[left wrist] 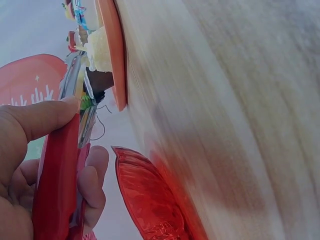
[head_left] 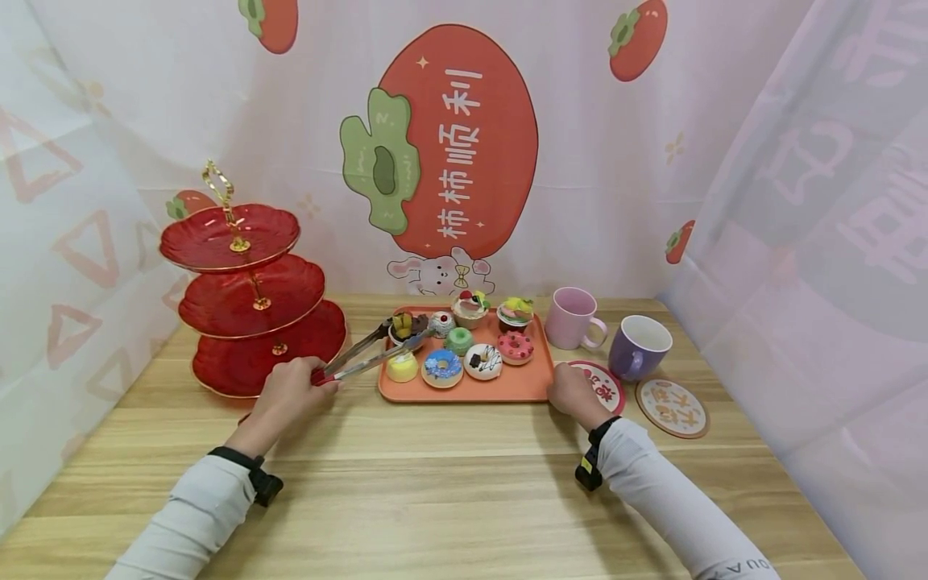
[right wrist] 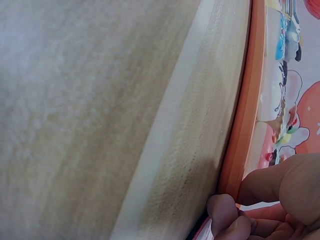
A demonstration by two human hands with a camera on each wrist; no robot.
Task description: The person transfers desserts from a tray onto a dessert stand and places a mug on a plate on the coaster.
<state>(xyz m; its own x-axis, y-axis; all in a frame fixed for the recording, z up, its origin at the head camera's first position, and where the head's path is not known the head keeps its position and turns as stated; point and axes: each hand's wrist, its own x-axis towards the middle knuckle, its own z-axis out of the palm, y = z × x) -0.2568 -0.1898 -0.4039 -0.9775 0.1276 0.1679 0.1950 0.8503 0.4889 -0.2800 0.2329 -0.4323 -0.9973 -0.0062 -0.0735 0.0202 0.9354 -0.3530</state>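
My left hand (head_left: 296, 395) grips a pair of tongs (head_left: 377, 360) by the red handle (left wrist: 57, 180). The spread metal arms reach over the left end of the orange tray (head_left: 518, 388), around a cupcake (head_left: 403, 324) with yellow and dark topping; contact cannot be made out. At the tray's right front corner, my right hand (head_left: 573, 392) pinches the rim (right wrist: 240, 155) between thumb and fingers. On the tray sit a yellow cake (head_left: 402, 367), a blue donut (head_left: 442, 367), a white donut (head_left: 483, 362), a pink donut (head_left: 516, 346), a green donut (head_left: 458, 341) and several cupcakes.
A red three-tier stand (head_left: 254, 302) with a gold handle stands at the left, close to my left hand. Right of the tray are a pink mug (head_left: 570, 321), a purple mug (head_left: 638, 350) and two round coasters, one pink-edged (head_left: 605, 391), one brown-edged (head_left: 673, 408). A printed curtain hangs behind.
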